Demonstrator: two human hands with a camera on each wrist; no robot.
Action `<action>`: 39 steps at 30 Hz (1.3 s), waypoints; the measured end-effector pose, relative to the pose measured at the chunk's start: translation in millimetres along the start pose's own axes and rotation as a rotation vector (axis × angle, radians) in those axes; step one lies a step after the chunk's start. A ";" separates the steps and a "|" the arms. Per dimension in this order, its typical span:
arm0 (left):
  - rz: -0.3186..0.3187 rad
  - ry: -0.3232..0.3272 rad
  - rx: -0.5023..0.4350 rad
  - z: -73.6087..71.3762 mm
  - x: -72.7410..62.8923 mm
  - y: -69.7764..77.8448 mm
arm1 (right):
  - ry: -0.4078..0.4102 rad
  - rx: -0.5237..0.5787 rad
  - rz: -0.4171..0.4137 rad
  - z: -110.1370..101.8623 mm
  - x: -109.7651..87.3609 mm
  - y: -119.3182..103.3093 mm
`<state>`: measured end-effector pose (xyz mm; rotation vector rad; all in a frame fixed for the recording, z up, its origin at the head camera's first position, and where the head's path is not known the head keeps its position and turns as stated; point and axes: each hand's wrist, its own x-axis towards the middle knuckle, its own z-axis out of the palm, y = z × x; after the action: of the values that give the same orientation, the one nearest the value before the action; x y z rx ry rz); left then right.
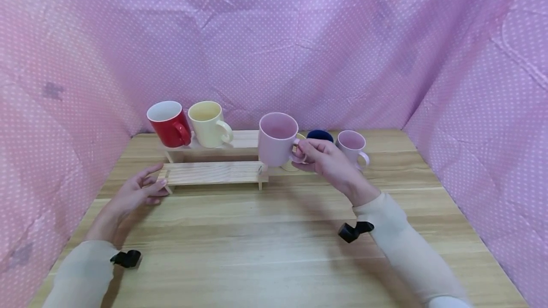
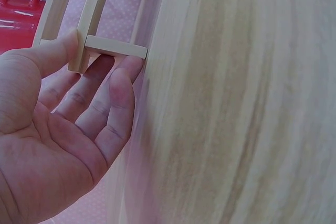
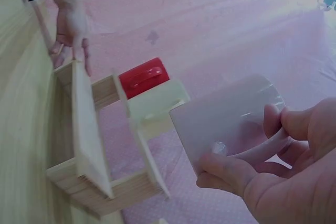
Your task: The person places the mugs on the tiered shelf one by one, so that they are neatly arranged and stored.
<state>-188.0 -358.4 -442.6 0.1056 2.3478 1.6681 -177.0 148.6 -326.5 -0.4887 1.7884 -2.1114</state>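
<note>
My right hand [image 1: 327, 160] grips a pink mug [image 1: 276, 144] by its handle, holding it upright above the right end of a two-tier wooden rack [image 1: 214, 173]. In the right wrist view, fingers and thumb wrap the handle of this mug [image 3: 231, 119]. At the rack's left end, my left hand [image 1: 134, 194] pinches the lower board; the left wrist view puts the thumb on top of the board [image 2: 80, 51] and the fingers beneath. On the upper tier stand a red mug [image 1: 169, 125] and a pale yellow mug [image 1: 208, 125], side by side.
Behind my right hand are a dark blue mug [image 1: 319, 135], a second pink mug [image 1: 352, 145] and a mostly hidden yellow cup [image 1: 290, 165]. The wooden table [image 1: 265, 236] is bounded at the back and sides by a pink dotted cloth [image 1: 274, 46].
</note>
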 end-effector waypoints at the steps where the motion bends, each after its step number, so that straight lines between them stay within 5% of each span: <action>1: 0.001 0.001 0.003 0.0 -0.3 0.3 | 0.005 -0.003 -0.007 1.4 2.9 -3.4; 9: 0.014 0.005 -0.005 0.8 -0.4 0.1 | 0.052 -0.036 -0.045 12.1 28.9 -15.4; 25: 0.008 -0.002 -0.046 -0.4 1.6 -1.9 | 0.166 -0.075 0.016 15.9 82.3 2.8; 39: 0.006 -0.003 -0.046 0.8 0.1 0.9 | 0.155 -0.047 0.075 20.7 108.6 14.1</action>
<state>-188.0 -357.3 -442.0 0.1056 2.3074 1.7227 -263.3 78.4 -332.2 -0.2711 1.9127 -2.1114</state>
